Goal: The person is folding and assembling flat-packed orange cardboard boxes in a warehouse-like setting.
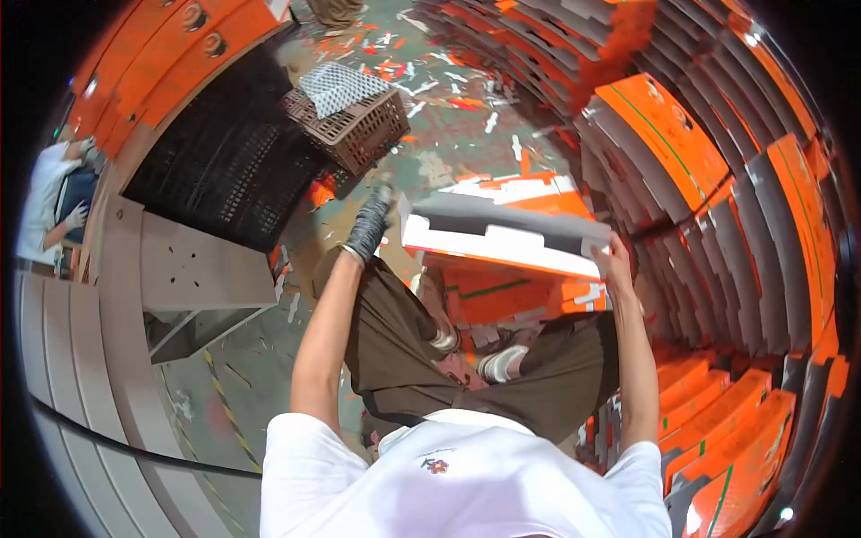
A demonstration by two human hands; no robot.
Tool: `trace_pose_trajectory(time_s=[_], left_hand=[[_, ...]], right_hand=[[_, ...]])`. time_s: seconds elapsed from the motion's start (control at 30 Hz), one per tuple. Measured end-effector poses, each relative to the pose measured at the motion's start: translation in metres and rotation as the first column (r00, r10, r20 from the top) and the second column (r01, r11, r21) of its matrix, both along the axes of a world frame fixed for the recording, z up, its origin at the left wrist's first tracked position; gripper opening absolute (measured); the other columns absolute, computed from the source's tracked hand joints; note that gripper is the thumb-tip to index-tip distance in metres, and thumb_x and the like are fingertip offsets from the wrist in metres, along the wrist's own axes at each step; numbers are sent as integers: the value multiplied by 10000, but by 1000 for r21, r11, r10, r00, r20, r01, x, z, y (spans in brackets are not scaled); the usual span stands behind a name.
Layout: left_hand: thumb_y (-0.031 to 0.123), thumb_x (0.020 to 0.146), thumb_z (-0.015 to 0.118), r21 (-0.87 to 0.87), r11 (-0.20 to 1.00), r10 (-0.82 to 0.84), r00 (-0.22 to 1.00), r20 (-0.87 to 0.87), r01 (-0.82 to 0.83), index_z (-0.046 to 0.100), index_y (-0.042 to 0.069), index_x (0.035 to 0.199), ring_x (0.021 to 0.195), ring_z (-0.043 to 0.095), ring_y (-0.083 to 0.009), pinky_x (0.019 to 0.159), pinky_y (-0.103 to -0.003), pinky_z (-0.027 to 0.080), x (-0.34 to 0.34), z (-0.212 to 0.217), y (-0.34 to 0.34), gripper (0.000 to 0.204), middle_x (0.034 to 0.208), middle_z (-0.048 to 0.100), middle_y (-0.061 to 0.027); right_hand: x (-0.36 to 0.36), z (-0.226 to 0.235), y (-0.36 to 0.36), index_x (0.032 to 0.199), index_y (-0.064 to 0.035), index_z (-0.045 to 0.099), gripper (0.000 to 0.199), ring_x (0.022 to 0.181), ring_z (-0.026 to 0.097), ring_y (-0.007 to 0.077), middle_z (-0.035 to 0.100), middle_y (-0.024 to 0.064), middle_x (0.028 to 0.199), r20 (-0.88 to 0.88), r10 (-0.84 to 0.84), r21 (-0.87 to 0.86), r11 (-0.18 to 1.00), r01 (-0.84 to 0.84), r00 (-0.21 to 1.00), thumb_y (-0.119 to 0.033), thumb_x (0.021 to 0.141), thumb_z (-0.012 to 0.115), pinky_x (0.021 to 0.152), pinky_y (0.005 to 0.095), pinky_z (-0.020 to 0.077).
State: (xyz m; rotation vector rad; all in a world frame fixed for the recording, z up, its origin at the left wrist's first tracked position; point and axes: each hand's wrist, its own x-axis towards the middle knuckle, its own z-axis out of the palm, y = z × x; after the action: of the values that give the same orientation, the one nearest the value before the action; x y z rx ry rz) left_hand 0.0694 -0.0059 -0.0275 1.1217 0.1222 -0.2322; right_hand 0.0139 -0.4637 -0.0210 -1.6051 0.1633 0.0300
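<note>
In front of my knees, a folded or stacked piece of cardboard [502, 235] lies crosswise, with a grey upper face, white cut edges and an orange underside. My right hand [612, 260] is bare and grips its right end. My left hand [369, 222], in a dark grey glove, is raised just beside its left end. Motion smears the left fingers, and I cannot tell whether they touch the cardboard. Below it are more orange printed cardboard sheets [489, 300] with a green stripe, between my feet.
Tall stacks of orange and grey cardboard [708, 260] rise on the right. Ahead on the left is a brown plastic crate [359, 134] with a white mesh sheet over it. Black crates [224, 161] and a grey panel [202, 260] stand left. Scraps litter the floor; another person [58, 197] is far left.
</note>
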Motion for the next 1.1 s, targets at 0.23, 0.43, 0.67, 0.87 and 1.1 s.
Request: trace_pose_trajectory(time_s=[0.23,0.43,0.67,0.87,1.1], left_hand=[[204,772,622,897,442,-372,914,163,20,508,25,1140,959,527,-198,855,-294,399,-23,-18,-9,425,1060,563,-116],[-24,769,505,294,940,-223,965,139,175,559,36,1077,985,521,-145,849,-269,418,-30,-7,-53,318,1091,553,-64],[274,819,460,998,-7,-934,356,-28,59,241,124,1339,1230,260,-398,1019,-459,208,-63,29,-24,583,1318,292,-248],[488,744,550,990,-74,-866,484,-122,118,209,125,1346,1165,364,-385,966,-473,281,-80,35,-45,782,1275,352,-235],[452,629,670,981,-91,-681,708,-189,174,455,145,1210,1000,525,-269,853,-378,405,-78,55,-72,692,1110,537,-118]], right_hand=[[-3,16,-5,937,-5,553,232,859,498,122,513,32,885,12,284,-362,895,-260,959,18,706,552,748,228,387],[-5,40,-18,1129,-235,548,486,1080,480,269,472,92,1213,94,600,-861,450,-238,794,45,735,501,881,333,414],[-1,69,-11,1336,-212,264,649,1180,364,320,328,140,1330,-184,791,-897,109,-429,584,-99,747,513,928,395,362],[28,88,-5,1352,-84,197,882,1292,169,292,203,196,1378,-618,679,-471,84,-878,396,-637,727,478,1043,386,159],[36,51,30,1298,-202,353,796,1008,512,333,548,160,1077,-490,737,-681,9,-732,465,-449,614,679,848,420,390]])
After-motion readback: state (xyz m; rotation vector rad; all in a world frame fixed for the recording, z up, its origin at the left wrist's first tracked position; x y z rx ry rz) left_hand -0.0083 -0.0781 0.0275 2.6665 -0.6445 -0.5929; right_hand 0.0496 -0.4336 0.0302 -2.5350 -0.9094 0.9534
